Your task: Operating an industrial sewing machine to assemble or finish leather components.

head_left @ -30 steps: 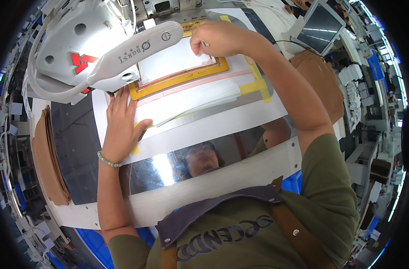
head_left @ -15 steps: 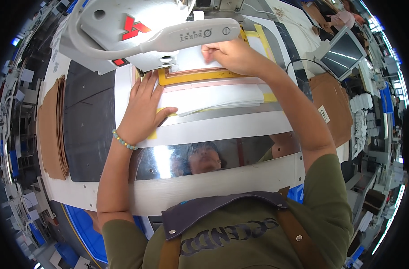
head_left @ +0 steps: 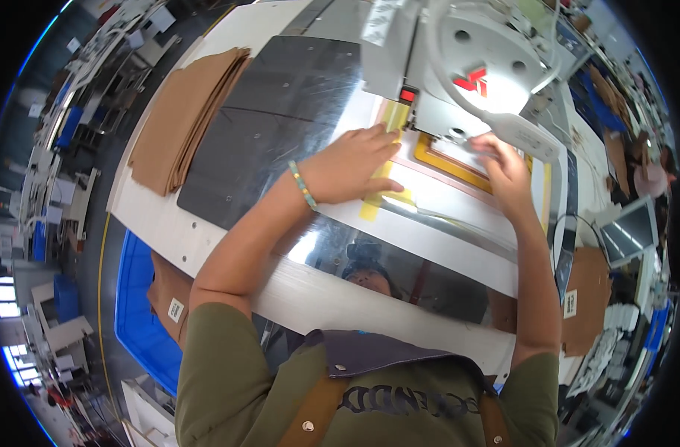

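Note on yellow frame (head_left: pixel 453 173): lies partly beneath machine head (head_left: pixel 470 56), well in from near edge of surface (head_left: pixel 302 302). Looks light, stiff; best held by outer rim. Left grip (head_left: pixel 351 167): flat, thumb apart, beside frame. Right grip (head_left: pixel 506 173): fingertips bunched over it; cannot tell if clamped on anything.

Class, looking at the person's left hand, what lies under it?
Yellow tape and a white sheet show past the edges of the left hand. Whatever is directly beneath the palm is covered and cannot be seen.
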Motion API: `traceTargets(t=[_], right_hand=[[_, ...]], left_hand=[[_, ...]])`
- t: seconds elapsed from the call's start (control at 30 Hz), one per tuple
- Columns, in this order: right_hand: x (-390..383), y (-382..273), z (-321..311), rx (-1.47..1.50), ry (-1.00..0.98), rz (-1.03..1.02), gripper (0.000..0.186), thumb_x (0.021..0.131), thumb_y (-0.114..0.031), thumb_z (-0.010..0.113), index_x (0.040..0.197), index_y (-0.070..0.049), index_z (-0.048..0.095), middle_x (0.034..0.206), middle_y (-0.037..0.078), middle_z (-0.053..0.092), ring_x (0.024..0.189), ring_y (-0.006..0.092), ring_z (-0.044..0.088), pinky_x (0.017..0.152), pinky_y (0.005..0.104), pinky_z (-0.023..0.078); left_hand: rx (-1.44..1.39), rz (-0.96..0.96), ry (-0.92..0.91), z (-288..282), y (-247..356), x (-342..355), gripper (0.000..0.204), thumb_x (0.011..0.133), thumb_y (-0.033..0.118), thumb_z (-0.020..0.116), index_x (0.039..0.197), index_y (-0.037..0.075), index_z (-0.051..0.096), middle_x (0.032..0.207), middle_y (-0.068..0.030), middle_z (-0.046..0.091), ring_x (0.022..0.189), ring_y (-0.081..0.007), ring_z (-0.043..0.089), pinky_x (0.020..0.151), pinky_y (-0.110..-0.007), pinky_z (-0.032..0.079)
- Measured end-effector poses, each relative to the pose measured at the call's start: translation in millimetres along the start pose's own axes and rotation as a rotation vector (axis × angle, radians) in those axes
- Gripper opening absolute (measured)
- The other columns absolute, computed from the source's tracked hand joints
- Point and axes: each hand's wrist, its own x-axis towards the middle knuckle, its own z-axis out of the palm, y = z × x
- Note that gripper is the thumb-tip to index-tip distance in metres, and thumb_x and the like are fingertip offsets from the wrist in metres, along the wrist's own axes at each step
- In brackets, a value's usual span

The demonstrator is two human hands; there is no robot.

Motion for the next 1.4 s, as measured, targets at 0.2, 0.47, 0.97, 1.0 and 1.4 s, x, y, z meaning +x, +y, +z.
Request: traceTargets(t=[0.2,0.47,0.97,1.0,1.4], right_hand=[[-59,34,-40,-0.095,0.248,-0.09,0.021,0.102,0.002,0.052,0.114,0.001,0.07,0.126,0.011,0.074,0.119,0.0167,0.066,0.101,0.0317,0.052],[-56,27,-45,-0.232,0.312,-0.11,0.018,0.103,0.002,0.054,0.106,0.0,0.072,0.123,0.01,0.074,0.116,0.0207,0.068,0.102,0.0333,0.052],[-54,10,-43,-0.341,0.264,-0.203,0.018,0.1,0.002,0.054,0.104,0.002,0.072,0.12,0.013,0.075,0.112,0.0247,0.07,0.103,0.0347,0.051],[-54,11,-43,-0.343,0.256,-0.214,0.018,0.1,0.002,0.055,0.104,0.002,0.072,0.12,0.013,0.075,0.112,0.0247,0.07,0.102,0.0347,0.052],[-54,13,-42,-0.311,0.242,-0.257,0.018,0.1,0.002,0.055,0.104,0.003,0.072,0.12,0.013,0.075,0.111,0.0252,0.071,0.101,0.0341,0.053]], left_hand=[[0.399,-0.674,0.124,-105,-131,-83,0.034,0.103,0.028,0.065,0.119,0.001,0.074,0.126,-0.0229,0.074,0.117,-0.0408,0.069,0.1,-0.052,0.055],[0.471,-0.806,0.435,-75,-251,-190,0.022,0.095,0.023,0.076,0.108,0.006,0.082,0.104,-0.0226,0.075,0.102,-0.0441,0.071,0.095,-0.052,0.056],[0.092,-0.989,0.588,-73,-284,-215,0.029,0.101,0.026,0.079,0.118,0.003,0.083,0.106,-0.0099,0.082,0.097,-0.0177,0.077,0.086,-0.032,0.059],[-0.215,-1.046,0.714,-75,-291,-221,0.03,0.101,0.027,0.079,0.118,0.002,0.083,0.105,-0.0092,0.082,0.097,-0.018,0.077,0.086,-0.031,0.059],[-0.675,-1.125,0.74,-120,-332,-262,0.026,0.105,0.01,0.07,0.129,0.002,0.078,0.11,-0.0074,0.081,0.096,-0.0152,0.075,0.091,-0.028,0.058]])
